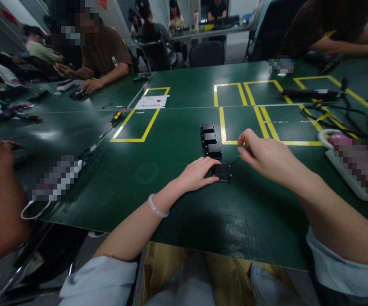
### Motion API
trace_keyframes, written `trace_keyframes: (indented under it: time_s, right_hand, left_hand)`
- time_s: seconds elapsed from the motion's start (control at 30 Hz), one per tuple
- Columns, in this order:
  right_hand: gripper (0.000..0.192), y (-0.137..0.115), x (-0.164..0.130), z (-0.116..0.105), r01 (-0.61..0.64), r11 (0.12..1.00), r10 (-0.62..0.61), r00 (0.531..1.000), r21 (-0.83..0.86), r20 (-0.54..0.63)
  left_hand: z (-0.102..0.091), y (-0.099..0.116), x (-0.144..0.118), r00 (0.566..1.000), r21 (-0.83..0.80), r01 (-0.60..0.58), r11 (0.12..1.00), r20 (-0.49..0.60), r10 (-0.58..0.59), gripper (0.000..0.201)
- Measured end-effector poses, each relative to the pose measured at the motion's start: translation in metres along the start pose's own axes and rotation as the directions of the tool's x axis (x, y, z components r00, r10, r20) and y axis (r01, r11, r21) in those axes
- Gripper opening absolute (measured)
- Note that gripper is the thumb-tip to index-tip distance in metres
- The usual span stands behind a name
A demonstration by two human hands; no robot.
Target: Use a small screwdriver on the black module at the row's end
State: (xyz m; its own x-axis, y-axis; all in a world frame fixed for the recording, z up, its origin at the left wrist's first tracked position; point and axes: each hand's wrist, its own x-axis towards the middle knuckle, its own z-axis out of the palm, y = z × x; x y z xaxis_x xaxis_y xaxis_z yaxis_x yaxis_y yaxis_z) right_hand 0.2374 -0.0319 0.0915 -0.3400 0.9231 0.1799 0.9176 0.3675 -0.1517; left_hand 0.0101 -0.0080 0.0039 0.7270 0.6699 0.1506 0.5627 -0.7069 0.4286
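My left hand (199,173) pinches the left side of a small black box (222,173), thumb at the near edge and fingers at the far edge. The box lies on the green table, with small shiny dots at its corners. My right hand (255,149) is closed around a tool with a thin dark shaft (235,161); its handle is hidden in the fingers. The shaft slants down to the box's far right corner. Beyond my left hand, three similar black boxes (213,150) stand in a row leading away from me.
Yellow tape outlines (223,123) mark the green table (177,212). A yellow-black screwdriver (116,117) and a paper sheet (152,102) lie left of the boxes. Black cables (337,112) and a white tray (346,174) are at right. A co-worker's arm (1,199) is close at left; others sit across.
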Motion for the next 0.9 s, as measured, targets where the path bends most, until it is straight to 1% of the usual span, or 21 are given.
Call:
trace_keyframes:
  time_s: [0.17, 0.37, 0.5, 0.67, 0.8, 0.9]
  right_hand:
    - [0.028, -0.0006, 0.0004, 0.0003, -0.021, 0.998, 0.022, 1.000, -0.057, 0.010]
    - [0.025, 0.0023, -0.0003, 0.0017, 0.031, 0.999, -0.031, 1.000, -0.023, 0.003]
    - [0.027, -0.0002, -0.0005, 0.0006, 0.014, 1.000, -0.014, 1.000, -0.024, 0.000]
    - [0.027, -0.0005, -0.0004, 0.0007, 0.004, 0.997, -0.003, 1.000, -0.078, 0.007]
    - [0.025, 0.0013, -0.0010, 0.0011, 0.036, 0.998, -0.036, 0.999, -0.052, 0.000]
    - [0.025, 0.0010, -0.0011, 0.0006, 0.035, 0.999, -0.035, 0.999, -0.037, -0.002]
  left_hand:
    - [-0.0014, 0.0016, -0.0002, 1.000, 0.000, 0.004, 1.000, 0.004, -0.004, 0.038]
    - [-0.0018, 0.0018, 0.0000, 1.000, 0.007, 0.007, 1.000, 0.009, -0.007, 0.039]
    - [-0.0008, 0.0009, 0.0000, 1.000, 0.005, 0.010, 1.000, 0.010, -0.010, 0.038]
    - [-0.0004, 0.0004, -0.0002, 1.000, -0.003, 0.009, 1.000, 0.004, -0.009, 0.038]
    - [-0.0005, 0.0002, -0.0001, 1.000, 0.006, 0.001, 1.000, 0.000, -0.001, 0.039]
    - [-0.0003, 0.0000, -0.0001, 1.000, 0.008, -0.002, 1.000, 0.001, 0.002, 0.039]
